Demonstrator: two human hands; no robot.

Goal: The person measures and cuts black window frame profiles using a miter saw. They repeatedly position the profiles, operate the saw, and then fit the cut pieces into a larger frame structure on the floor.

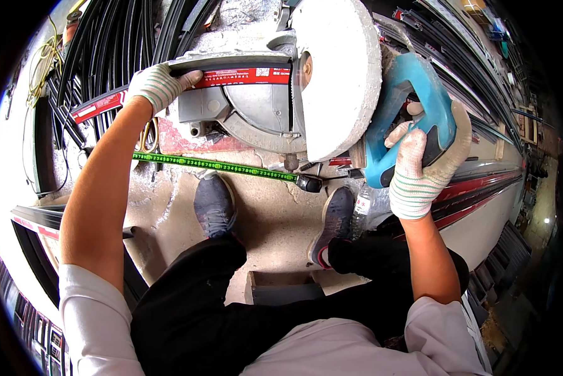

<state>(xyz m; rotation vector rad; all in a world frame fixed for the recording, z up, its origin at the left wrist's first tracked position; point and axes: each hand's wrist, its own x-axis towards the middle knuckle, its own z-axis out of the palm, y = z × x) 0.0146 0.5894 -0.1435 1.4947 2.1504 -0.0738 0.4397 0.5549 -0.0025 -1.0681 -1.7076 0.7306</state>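
In a white knitted glove, my left hand (161, 86) presses a long dark profile strip with red printed film (241, 76) against the fence of a miter saw (256, 103). The strip runs from the far left to the saw's cutting slot. My right hand (419, 166), gloved too, is wrapped round the blue saw handle (419, 78). Between the hands stands the large white dust-coated blade guard (338, 75), which hides the strip's right end and the blade.
An extended green tape measure (219, 166) crosses in front of the saw. A plastic bottle (360, 213) stands beside my right shoe (335, 213). Bundles of dark profiles (115, 44) lie behind on the left, more (475, 75) on the right. Scissors (149, 136) lie left of the saw.
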